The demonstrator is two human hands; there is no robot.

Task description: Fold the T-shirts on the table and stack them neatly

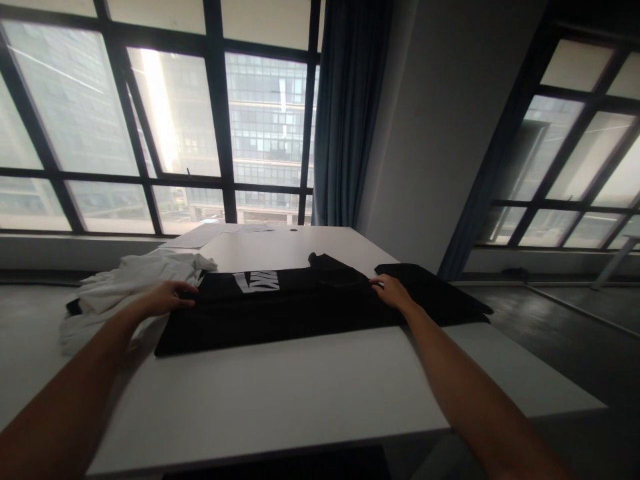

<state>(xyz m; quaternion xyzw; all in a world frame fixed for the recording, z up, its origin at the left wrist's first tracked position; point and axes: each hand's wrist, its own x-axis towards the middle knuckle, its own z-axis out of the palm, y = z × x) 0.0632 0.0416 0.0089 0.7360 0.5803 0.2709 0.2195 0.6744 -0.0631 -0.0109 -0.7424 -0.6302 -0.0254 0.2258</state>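
Note:
A black T-shirt (280, 317) lies folded into a long strip across the white table, its pale block-letter print (257, 281) facing up near the left end. One sleeve sticks out past the far edge. My left hand (170, 298) is closed on the shirt's left end, fingers pinching the fabric. At the right end, my right hand (393, 291) pinches the upper edge between thumb and fingers. Just beyond it, a second black piece of cloth (440, 293) lies flat; whether it joins the shirt is hard to tell.
A heap of white clothes (135, 280) sits at the table's left edge, beside my left forearm. Papers (195, 235) lie at the far left of the white table (280, 400). Windows, a blue curtain (345, 120) and a pillar (425, 133) stand behind.

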